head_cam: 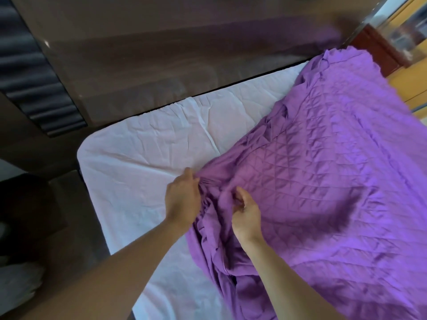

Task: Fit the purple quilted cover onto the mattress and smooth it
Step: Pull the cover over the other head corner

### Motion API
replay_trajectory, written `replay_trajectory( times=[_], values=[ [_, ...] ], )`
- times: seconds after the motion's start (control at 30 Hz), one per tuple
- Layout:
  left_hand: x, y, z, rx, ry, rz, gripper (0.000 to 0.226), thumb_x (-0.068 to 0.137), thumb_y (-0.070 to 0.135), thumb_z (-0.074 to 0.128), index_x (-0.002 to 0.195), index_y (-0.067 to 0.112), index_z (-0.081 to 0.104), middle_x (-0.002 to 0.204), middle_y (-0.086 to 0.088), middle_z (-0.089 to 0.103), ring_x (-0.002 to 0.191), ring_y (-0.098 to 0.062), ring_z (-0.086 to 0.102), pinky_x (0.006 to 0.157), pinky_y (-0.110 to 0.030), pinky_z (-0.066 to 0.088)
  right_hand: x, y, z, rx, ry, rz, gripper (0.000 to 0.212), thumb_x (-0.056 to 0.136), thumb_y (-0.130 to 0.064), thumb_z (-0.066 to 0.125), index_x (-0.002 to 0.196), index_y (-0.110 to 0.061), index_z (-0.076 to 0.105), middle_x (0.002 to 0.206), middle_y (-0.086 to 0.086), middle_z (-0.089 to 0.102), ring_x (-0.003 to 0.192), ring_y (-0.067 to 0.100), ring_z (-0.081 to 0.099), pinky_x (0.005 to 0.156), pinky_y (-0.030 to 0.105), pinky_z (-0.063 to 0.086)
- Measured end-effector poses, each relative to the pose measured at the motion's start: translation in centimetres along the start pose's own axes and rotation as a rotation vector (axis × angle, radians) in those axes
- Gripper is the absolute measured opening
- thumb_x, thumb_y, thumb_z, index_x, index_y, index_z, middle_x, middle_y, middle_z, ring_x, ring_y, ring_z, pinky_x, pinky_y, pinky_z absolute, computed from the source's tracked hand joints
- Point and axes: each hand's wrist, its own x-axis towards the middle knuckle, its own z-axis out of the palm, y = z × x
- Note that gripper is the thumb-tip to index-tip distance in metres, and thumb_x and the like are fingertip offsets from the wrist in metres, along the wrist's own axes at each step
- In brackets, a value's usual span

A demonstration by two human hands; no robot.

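The purple quilted cover [323, 176] lies bunched over the right part of the mattress [138, 158], which shows a creased white sheet on its left part. Its gathered, elasticated edge runs down the middle of the bed. My left hand [182, 199] grips that gathered edge where purple meets white. Just to the right, my right hand [246, 215] pinches a fold of the same cover with curled fingers. The cover's far corner [342, 54] sits at the bed's top right end.
A glossy brown headboard [161, 65] with a dark padded strip [34, 77] runs along the far side of the mattress. Brown floor [57, 227] lies to the left. Wooden furniture [404, 65] stands at the upper right.
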Motion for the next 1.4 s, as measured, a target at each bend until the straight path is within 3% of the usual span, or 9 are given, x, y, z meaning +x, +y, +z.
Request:
replay_trajectory(
  times=[0.1, 0.2, 0.4, 0.53, 0.73, 0.93, 1.07, 1.27, 1.4],
  values=[
    [0.1, -1.6, -2.3, -0.317, 0.101, -0.180, 0.010, 0.097, 0.009, 0.041, 0.088, 0.006, 0.045, 0.075, -0.012, 0.054, 0.071, -0.027, 0.049, 0.060, -0.029, 0.027, 1.1, -2.3, -0.1, -0.149, 0.002, -0.089, 0.040, 0.094, -0.005, 0.047, 0.135, -0.008, 0.048, 0.128, 0.013, 0.058, 0.116, 0.028, 0.055, 0.096, 0.026, 0.037],
    [-0.1, -2.9, -4.5, -0.391, 0.158, -0.184, 0.012, 0.097, 0.008, 0.041, 0.085, 0.008, 0.044, 0.068, -0.001, 0.050, 0.062, -0.019, 0.046, 0.055, -0.026, 0.026, 2.5, -4.9, 0.6, -0.371, 0.038, -0.292, 0.042, 0.095, -0.012, 0.046, 0.137, -0.009, 0.045, 0.136, 0.017, 0.048, 0.123, 0.034, 0.045, 0.102, 0.036, 0.033],
    [-0.2, -4.7, -7.0, -0.534, 0.126, -0.224, 0.020, 0.098, 0.010, 0.041, 0.078, 0.012, 0.043, 0.064, 0.000, 0.048, 0.056, -0.004, 0.045, 0.056, -0.019, 0.037, 4.2, -10.4, 2.2, -0.871, -0.085, -0.444, 0.058, 0.099, -0.021, 0.038, 0.149, -0.035, 0.013, 0.156, 0.007, 0.013, 0.134, 0.028, 0.027, 0.110, 0.049, 0.018],
    [1.3, -3.8, -7.2, -0.769, 0.181, -0.374, 0.021, 0.098, 0.010, 0.040, 0.079, 0.015, 0.043, 0.073, -0.006, 0.051, 0.068, -0.016, 0.047, 0.065, -0.034, 0.042, 4.9, -12.7, 4.2, -1.064, -0.138, -0.545, 0.046, 0.092, -0.009, 0.044, 0.132, -0.031, 0.048, 0.141, 0.003, 0.042, 0.122, 0.030, 0.043, 0.110, 0.058, 0.013],
    [5.4, -3.4, -9.3, -0.609, 0.376, -0.301, 0.012, 0.099, 0.012, 0.037, 0.088, 0.011, 0.042, 0.063, 0.006, 0.043, 0.050, 0.001, 0.041, 0.050, -0.014, 0.034, 6.4, -15.5, 5.5, -0.883, 0.211, -0.739, 0.020, 0.080, -0.008, 0.059, 0.088, -0.024, 0.068, 0.090, -0.001, 0.068, 0.085, 0.026, 0.063, 0.106, 0.053, 0.026],
    [5.1, -3.6, -8.1, -0.565, 0.320, -0.350, 0.014, 0.101, 0.017, 0.031, 0.090, 0.013, 0.040, 0.064, 0.002, 0.047, 0.057, -0.014, 0.043, 0.052, -0.028, 0.037, 7.0, -14.1, 7.0, -0.819, 0.192, -0.779, 0.021, 0.071, -0.007, 0.068, 0.082, -0.024, 0.071, 0.081, -0.001, 0.069, 0.079, 0.028, 0.063, 0.089, 0.048, 0.045],
    [5.2, -3.2, -8.8, -0.452, 0.309, -0.209, 0.016, 0.101, 0.020, 0.034, 0.088, 0.014, 0.041, 0.062, 0.004, 0.048, 0.057, -0.012, 0.045, 0.054, -0.029, 0.035, 7.7, -14.5, 6.6, -0.718, 0.155, -0.863, 0.013, 0.071, -0.006, 0.069, 0.072, -0.018, 0.067, 0.071, 0.000, 0.065, 0.070, 0.029, 0.060, 0.059, 0.032, 0.048],
    [6.5, -3.8, -10.7, -0.202, 0.002, -0.154, 0.031, 0.088, 0.043, 0.057, 0.088, 0.013, 0.050, 0.072, 0.006, 0.055, 0.070, -0.016, 0.053, 0.057, -0.026, 0.038, 8.5, -15.2, 6.9, -0.703, 0.136, -0.890, 0.011, 0.070, -0.003, 0.068, 0.070, -0.014, 0.065, 0.069, 0.004, 0.064, 0.068, 0.030, 0.059, 0.052, 0.028, 0.044],
    [6.3, -5.6, -10.4, -0.341, -0.237, -0.301, 0.024, 0.076, 0.015, 0.074, 0.094, 0.007, 0.061, 0.094, -0.005, 0.063, 0.085, -0.019, 0.059, 0.073, -0.027, 0.050, 8.8, -15.1, 7.8, -0.702, 0.110, -0.864, 0.009, 0.076, -0.004, 0.065, 0.077, -0.013, 0.067, 0.075, 0.005, 0.065, 0.075, 0.030, 0.060, 0.051, 0.029, 0.043]
  ],
)
